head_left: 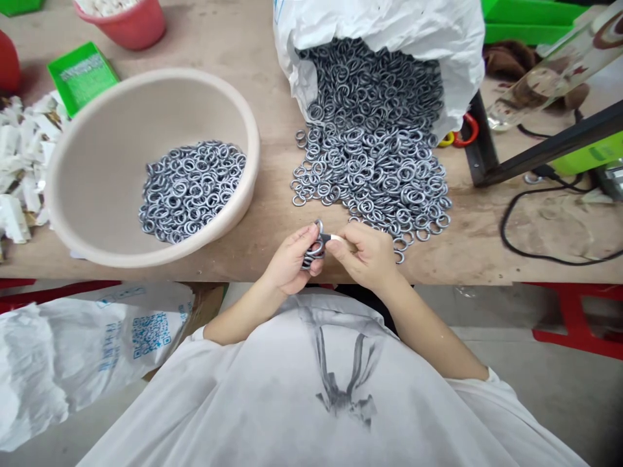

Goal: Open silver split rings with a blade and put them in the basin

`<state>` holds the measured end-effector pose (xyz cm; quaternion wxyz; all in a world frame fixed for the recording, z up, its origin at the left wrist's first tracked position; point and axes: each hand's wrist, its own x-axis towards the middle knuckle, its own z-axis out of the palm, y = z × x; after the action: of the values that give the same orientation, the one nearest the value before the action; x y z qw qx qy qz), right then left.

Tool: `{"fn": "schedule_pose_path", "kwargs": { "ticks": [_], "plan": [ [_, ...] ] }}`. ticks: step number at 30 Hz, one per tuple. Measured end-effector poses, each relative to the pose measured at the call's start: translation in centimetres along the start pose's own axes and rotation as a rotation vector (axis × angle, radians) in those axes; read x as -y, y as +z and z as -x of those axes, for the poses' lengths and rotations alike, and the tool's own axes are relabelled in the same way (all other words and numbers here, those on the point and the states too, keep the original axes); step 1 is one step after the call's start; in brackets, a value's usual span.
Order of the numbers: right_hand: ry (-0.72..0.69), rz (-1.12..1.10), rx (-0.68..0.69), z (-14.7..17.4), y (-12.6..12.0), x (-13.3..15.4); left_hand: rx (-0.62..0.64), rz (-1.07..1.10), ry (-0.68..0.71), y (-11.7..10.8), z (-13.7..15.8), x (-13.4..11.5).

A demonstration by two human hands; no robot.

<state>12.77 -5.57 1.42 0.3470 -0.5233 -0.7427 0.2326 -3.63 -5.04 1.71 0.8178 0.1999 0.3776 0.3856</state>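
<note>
Here, the basin (109, 155) and sack (379, 19) contain grey rings (195, 191); the left hand (291, 261) clutches several, the right hand (370, 258) a dark-and-white tool (333, 238).

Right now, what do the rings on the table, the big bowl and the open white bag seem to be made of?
Rings: likely metal, semi-gloss grey, judging by bright highlights, though coated plastic is possible.
Bowl: probably plastic, matte beige, with a smooth, thick, rounded rim.
Bag: perhaps plastic, possibly paper; white, stiffly creased.
</note>
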Motion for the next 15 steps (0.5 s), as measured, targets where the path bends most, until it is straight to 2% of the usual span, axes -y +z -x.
{"fn": "schedule_pose_path", "kwargs": {
  "ticks": [4,10,12,15],
  "plan": [
    [-0.025,0.108,0.031,0.0,0.1,0.2,-0.013,0.015,-0.026,-0.1,0.1,-0.1],
    [-0.034,0.13,0.041,0.0,0.4,0.2,-0.013,0.03,-0.045,-0.4,0.1,0.1],
    [0.003,0.122,0.029,-0.2,0.2,-0.4,0.027,0.025,-0.052,-0.3,0.4,0.2],
    [0.147,0.082,-0.057,-0.7,-0.3,-1.5,0.129,-0.017,-0.101,-0.2,1.1,0.2]
  ]
}}
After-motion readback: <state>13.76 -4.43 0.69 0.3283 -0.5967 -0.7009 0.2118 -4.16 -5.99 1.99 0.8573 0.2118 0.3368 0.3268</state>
